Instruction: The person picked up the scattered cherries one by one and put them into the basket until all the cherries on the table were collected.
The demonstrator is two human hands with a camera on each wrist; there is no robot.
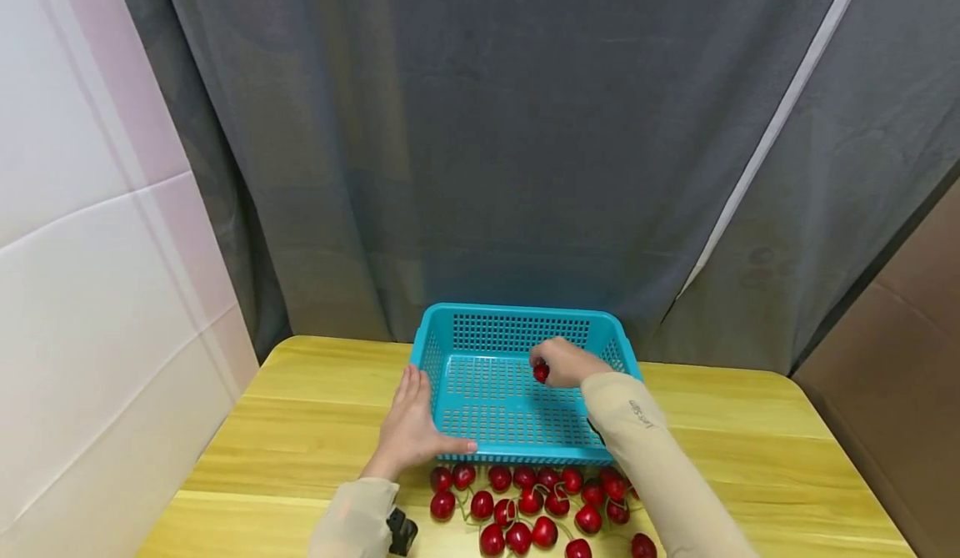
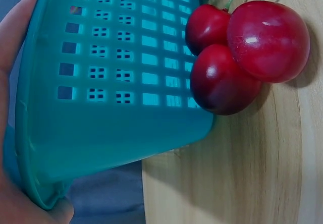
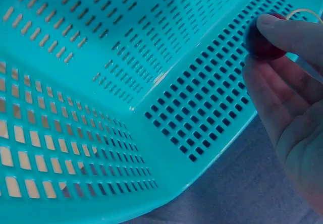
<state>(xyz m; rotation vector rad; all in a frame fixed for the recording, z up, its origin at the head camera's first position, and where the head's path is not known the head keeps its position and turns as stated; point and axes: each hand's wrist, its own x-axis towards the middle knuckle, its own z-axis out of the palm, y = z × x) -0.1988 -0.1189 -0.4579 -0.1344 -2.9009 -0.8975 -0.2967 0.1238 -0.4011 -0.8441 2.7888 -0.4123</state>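
At lower centre, the right hand (image 1: 566,364) pinches a cherry (image 1: 540,373) over the basket (image 1: 525,451), where apparently none lies yet; the left hand (image 1: 408,433), fingers straight, touches its left side. Loose cherries (image 1: 544,532) at bottom centre remain.

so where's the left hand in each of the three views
Head: the left hand is low, just left of centre.
Left wrist: along the picture's left edge.
Right wrist: not in it; only the right hand shows.
Shared landmark: the blue basket, in all three views.
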